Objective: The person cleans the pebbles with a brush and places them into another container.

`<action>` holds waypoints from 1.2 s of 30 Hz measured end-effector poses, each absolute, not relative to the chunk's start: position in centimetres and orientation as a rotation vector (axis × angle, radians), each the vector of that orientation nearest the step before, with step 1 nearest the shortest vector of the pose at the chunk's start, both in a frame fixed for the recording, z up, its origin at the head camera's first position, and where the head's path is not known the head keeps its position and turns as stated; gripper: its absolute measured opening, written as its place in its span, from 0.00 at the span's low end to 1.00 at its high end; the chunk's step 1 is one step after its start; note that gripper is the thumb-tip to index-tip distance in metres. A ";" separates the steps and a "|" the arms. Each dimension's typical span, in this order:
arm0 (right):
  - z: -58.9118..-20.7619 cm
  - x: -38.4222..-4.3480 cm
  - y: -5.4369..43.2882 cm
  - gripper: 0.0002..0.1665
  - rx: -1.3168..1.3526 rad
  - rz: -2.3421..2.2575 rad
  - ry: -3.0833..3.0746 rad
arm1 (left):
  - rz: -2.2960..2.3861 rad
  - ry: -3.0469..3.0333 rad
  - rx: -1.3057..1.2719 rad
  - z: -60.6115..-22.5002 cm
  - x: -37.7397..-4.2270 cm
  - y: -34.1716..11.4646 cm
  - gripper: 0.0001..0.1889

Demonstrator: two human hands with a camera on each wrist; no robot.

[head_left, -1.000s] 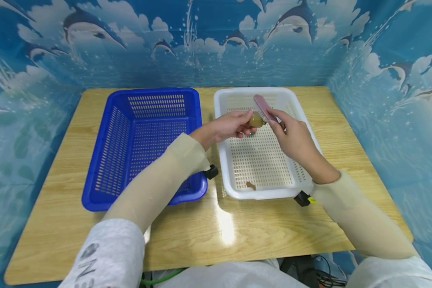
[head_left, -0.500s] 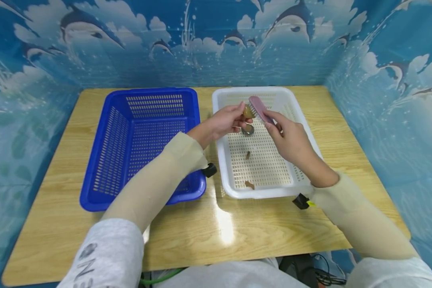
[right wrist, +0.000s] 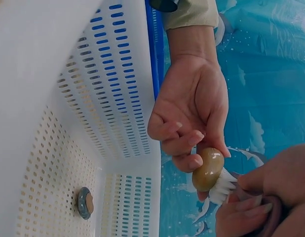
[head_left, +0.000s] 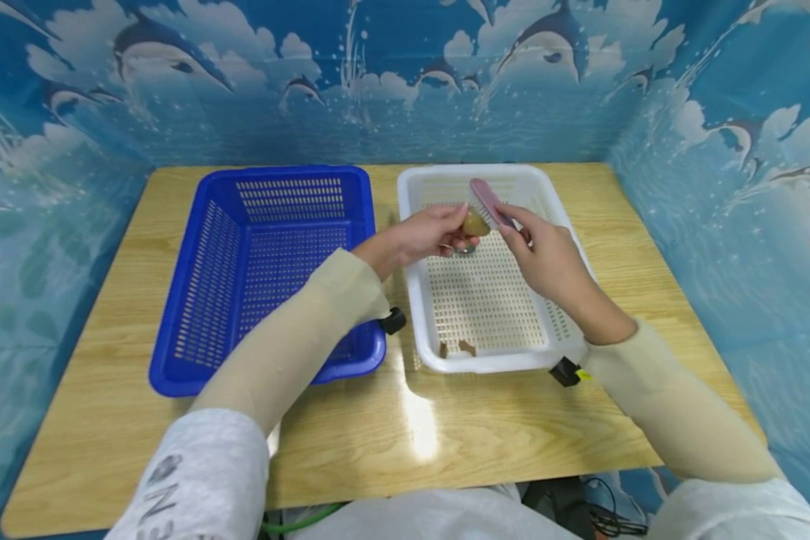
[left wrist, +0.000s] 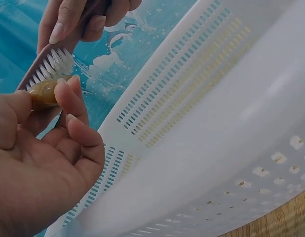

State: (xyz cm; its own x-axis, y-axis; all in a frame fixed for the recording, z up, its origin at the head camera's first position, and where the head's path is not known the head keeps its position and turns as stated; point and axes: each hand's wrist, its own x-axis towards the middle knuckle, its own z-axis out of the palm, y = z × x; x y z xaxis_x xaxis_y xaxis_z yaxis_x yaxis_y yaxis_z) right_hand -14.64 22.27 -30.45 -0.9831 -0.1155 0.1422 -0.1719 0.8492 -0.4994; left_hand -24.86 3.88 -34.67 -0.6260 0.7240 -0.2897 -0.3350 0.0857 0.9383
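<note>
On your left, a blue basket (head_left: 283,172) stands on the table (head_left: 351,435). Your left hand (head_left: 428,236) pinches a shiny brown stone (right wrist: 209,165), perhaps a shell, between thumb and fingers, above the far part of the white basket (head_left: 486,366). Down in that basket lie two brown scraps (head_left: 467,347) near the front wall and a dark round piece (right wrist: 85,203) with a brown patch, below your left hand. Farther right, your right hand (head_left: 553,259) is wrapped round a pink brush (head_left: 487,196), its white bristles (left wrist: 51,66) against the stone. Your hands are apart, joined only by brush and stone. Brushing looks part-way: the stone's visible side seems fairly clean, its hidden side you can't judge, and the dark piece seems not yet brushed.
</note>
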 end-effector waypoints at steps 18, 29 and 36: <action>-31.0 -14.0 22.7 0.25 0.237 0.824 -2.889 | 1.728 1.561 0.378 -34.6 -25.0 3.8 0.24; -30.5 -14.1 22.4 0.25 0.257 0.807 -2.898 | 1.761 1.464 0.382 -34.7 -24.8 4.0 0.27; -30.4 -14.3 22.6 0.25 0.243 0.801 -2.906 | 1.790 1.434 0.341 -34.6 -24.8 4.1 0.29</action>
State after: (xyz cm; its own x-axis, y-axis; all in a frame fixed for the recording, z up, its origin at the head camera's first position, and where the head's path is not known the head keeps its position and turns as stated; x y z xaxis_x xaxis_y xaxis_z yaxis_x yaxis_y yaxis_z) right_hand -14.28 22.60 -30.35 -0.9803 -0.1229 0.1549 -0.1849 0.8473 -0.4978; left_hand -24.76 4.10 -34.62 -0.6439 0.7185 -0.2628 -0.4132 -0.0375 0.9099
